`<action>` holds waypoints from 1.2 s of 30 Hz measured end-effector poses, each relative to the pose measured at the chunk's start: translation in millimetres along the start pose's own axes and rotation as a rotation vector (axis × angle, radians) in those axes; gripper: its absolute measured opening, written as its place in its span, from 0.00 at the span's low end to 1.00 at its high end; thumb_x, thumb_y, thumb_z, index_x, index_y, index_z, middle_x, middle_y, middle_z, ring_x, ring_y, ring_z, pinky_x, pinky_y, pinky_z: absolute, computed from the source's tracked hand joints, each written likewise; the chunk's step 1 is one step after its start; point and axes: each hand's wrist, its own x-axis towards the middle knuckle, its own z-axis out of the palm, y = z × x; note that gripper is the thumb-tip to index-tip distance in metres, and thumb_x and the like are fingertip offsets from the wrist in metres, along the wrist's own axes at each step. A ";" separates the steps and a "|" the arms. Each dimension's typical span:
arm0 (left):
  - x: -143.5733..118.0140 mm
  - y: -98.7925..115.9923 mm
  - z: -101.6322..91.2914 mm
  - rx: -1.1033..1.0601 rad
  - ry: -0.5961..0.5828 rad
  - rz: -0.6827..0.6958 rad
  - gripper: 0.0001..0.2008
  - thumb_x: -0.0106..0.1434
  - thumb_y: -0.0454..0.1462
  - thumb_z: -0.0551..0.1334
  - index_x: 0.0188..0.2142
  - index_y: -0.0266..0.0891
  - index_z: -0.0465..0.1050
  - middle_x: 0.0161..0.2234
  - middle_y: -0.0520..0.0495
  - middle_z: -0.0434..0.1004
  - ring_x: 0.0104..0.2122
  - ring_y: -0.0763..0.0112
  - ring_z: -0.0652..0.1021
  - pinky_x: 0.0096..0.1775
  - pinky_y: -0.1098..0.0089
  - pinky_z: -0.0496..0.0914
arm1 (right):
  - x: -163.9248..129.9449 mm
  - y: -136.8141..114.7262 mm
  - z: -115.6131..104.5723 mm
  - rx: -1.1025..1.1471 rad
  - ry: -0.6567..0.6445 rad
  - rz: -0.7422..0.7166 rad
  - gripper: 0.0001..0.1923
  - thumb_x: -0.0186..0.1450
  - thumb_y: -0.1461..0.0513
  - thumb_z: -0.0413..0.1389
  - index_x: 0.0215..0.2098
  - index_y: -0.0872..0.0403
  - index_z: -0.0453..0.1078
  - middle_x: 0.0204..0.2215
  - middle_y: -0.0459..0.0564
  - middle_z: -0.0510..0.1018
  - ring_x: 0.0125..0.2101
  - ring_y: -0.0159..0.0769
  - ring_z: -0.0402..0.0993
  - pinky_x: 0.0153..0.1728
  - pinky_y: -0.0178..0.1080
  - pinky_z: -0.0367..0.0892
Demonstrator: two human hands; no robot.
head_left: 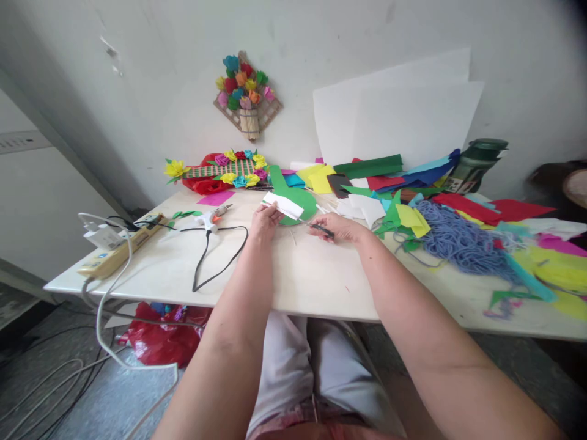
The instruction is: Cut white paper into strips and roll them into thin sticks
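Observation:
My left hand grips a folded white paper piece over the middle of the white table. My right hand holds black-handled scissors, their blades pointing left toward the white paper. Just behind the paper lies a green paddle-shaped cutout. Both forearms reach in from the bottom of the view.
A white glue gun with black cord and a power strip lie at left. Coloured paper scraps, blue yarn, a dark phone and a green jar crowd the right. Paper-flower crafts and white sheets stand against the wall.

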 end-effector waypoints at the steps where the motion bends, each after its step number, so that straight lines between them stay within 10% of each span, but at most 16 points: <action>1: -0.1 0.1 0.0 -0.001 0.001 0.001 0.07 0.54 0.30 0.64 0.30 0.36 0.66 0.20 0.54 0.72 0.20 0.77 0.74 0.36 0.70 0.72 | 0.4 0.3 0.1 -0.001 0.008 0.000 0.11 0.53 0.58 0.61 0.30 0.58 0.70 0.13 0.40 0.65 0.10 0.21 0.54 0.11 0.28 0.51; 36: 6.4 0.3 -4.2 -0.036 0.158 -0.015 0.04 0.57 0.34 0.62 0.31 0.35 0.69 0.23 0.49 0.76 0.23 0.73 0.77 0.29 0.73 0.73 | -18.4 -14.6 -4.7 -0.059 -0.005 0.052 0.15 0.53 0.56 0.64 0.30 0.60 0.72 0.11 0.40 0.65 0.10 0.20 0.54 0.12 0.28 0.50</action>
